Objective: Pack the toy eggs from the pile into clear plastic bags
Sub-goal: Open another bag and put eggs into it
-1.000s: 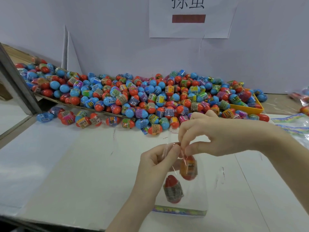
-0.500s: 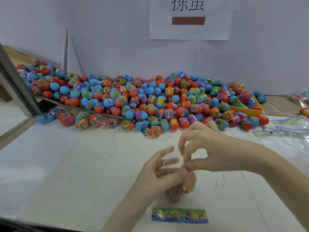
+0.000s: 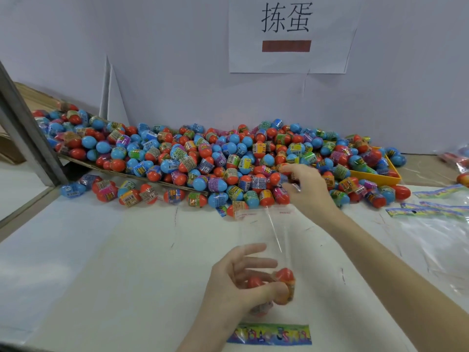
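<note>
A large pile of toy eggs (image 3: 218, 158), blue and red-orange with printed wraps, lies along the back wall. A clear plastic bag (image 3: 264, 224) with a colourful header strip (image 3: 269, 335) lies on the white table, its mouth toward the pile. Inside it are two eggs, an orange one (image 3: 285, 275) and a red one (image 3: 253, 282). My left hand (image 3: 238, 288) grips the bag around these eggs, thumb pressed on the orange one. My right hand (image 3: 307, 191) is at the pile's front, with finger and thumb curled round a red egg (image 3: 276, 177).
A yellow tray (image 3: 375, 176) sits under the pile's right end, a cardboard sheet (image 3: 121, 172) under its left. Spare bags with colourful headers (image 3: 436, 212) lie at the right. A grey metal post (image 3: 25, 138) slants at the left. A paper sign (image 3: 286, 34) hangs on the wall.
My right hand left the bag's mouth and moved up to the pile. The bag now lies flat and stretched toward the pile, while my left hand slid down to the eggs inside.
</note>
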